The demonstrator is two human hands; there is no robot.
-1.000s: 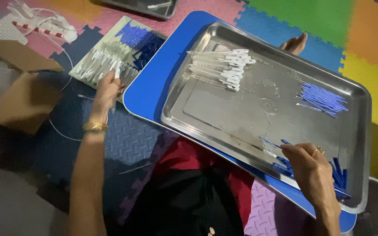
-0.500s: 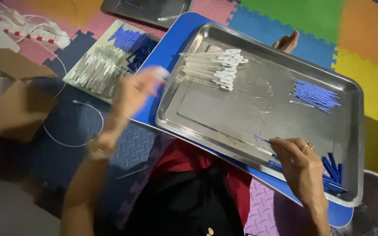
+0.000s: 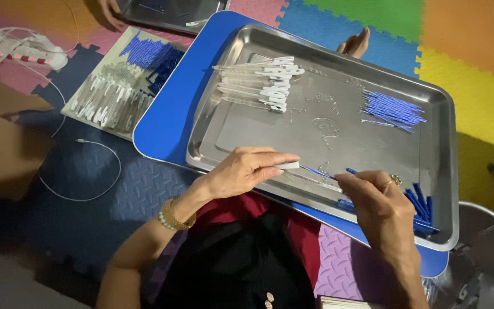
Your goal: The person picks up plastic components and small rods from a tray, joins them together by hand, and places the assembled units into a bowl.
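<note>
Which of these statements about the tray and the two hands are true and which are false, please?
1. The left hand holds a clear tube with a white end over the metal tray. True.
2. The right hand rests on the cardboard box. False: it is over the tray's near edge, pinching a thin blue piece.
3. The pile of white-ended tubes lies in the tray. True.
4. The tray stands on a green board. False: the board is blue.
</note>
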